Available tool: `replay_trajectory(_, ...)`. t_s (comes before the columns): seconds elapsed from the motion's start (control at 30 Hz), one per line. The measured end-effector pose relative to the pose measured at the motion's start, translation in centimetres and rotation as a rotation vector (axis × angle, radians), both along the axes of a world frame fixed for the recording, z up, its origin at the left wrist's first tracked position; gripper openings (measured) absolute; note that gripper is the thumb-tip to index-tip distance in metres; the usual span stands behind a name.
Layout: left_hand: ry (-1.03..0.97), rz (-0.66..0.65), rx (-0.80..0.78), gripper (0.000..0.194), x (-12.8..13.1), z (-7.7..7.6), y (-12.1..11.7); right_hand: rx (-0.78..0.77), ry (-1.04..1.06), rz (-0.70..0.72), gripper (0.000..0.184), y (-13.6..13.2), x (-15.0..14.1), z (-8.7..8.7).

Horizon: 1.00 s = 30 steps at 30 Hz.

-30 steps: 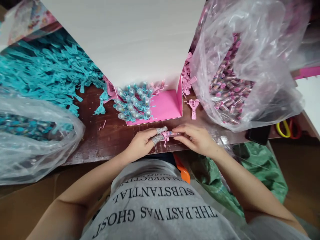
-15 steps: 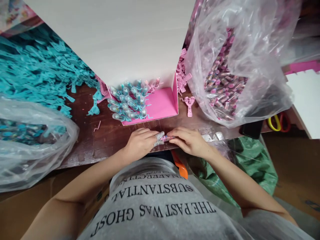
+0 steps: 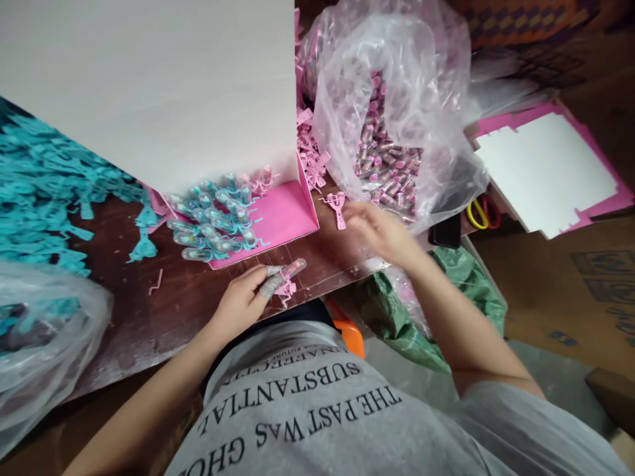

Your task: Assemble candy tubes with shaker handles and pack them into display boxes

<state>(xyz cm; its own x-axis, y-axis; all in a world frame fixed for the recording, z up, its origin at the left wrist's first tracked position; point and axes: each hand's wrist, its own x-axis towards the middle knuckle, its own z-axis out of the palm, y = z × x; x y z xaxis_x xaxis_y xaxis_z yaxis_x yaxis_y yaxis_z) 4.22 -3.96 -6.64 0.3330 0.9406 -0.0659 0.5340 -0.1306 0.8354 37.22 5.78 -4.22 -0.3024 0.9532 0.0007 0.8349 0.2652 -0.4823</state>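
My left hand (image 3: 247, 295), with grey wrapping on its thumb and finger, is closed on a pink plastic toy (image 3: 286, 288) near the table's front edge. A clear capsule (image 3: 296, 267) with coloured bits inside sticks out of the toy. Smeared by motion, my right hand (image 3: 380, 231) is just right of a loose pink plastic piece (image 3: 337, 206); whether it touches that piece I cannot tell. Behind my left hand, a pink-lined box (image 3: 282, 210) with a tall white lid (image 3: 163, 79) holds several blue toys (image 3: 211, 218) with clear capsules and a few pink ones (image 3: 260, 180).
Blue plastic pieces (image 3: 44, 178) are heaped at left, above a clear bag (image 3: 89, 330). Pink pieces (image 3: 312, 155) lie right of the box. Another clear bag (image 3: 446, 152) holds pink-capped capsules (image 3: 391, 172). A dark phone (image 3: 445, 231), yellow-handled scissors (image 3: 477, 213) and flat box sheets (image 3: 540, 168) are farther right.
My right hand has let go of the capsule and moved right, toward the loose pink piece. My left hand keeps the pink toy, now turned with its capsule pointing away. The view has swung right.
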Motion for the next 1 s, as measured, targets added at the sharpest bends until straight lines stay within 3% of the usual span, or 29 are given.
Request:
replay_trajectory(0.07,-0.161,0.100,-0.245,0.032,0.6,0.3,0.0,0.084,-0.126,-0.200,0.044,3.0,3.5,-0.5)
replay_trajectory(0.17,-0.358,0.203,-0.442,0.039,1.8,0.7,0.1,0.063,-0.229,-0.233,0.029,5.8,7.2,-2.1)
replay_trajectory(0.27,-0.428,0.267,-0.529,0.036,2.4,1.3,0.2,0.096,-0.236,-0.188,0.025,5.7,8.1,-3.1)
replay_trajectory(0.37,-0.466,0.309,-0.644,0.038,2.5,2.1,0.4,0.205,-0.032,-0.143,0.032,3.3,6.0,-2.0)
replay_trajectory(0.43,-0.500,0.324,-0.701,0.041,2.5,2.5,0.6,0.202,0.124,0.004,0.031,0.9,3.2,-0.5)
replay_trajectory(0.53,-0.554,0.309,-0.740,0.043,2.7,2.7,0.8,0.121,0.274,0.453,0.020,-2.3,-1.8,1.3)
replay_trajectory(0.6,-0.585,0.272,-0.751,0.042,2.8,2.6,1.0,0.104,0.346,0.640,0.020,-3.6,-4.3,1.6)
replay_trajectory(0.83,-0.484,0.152,-0.536,0.029,2.9,3.0,0.6,0.251,0.311,0.658,0.025,-5.4,-5.6,1.2)
replay_trajectory(0.9,-0.382,0.131,-0.361,0.024,2.9,3.4,0.2,0.206,0.382,0.599,0.024,-5.8,-5.7,1.4)
replay_trajectory(1.0,-0.137,0.083,0.076,0.014,2.7,3.6,-0.2,0.009,0.521,0.479,0.017,-6.2,-6.0,1.6)
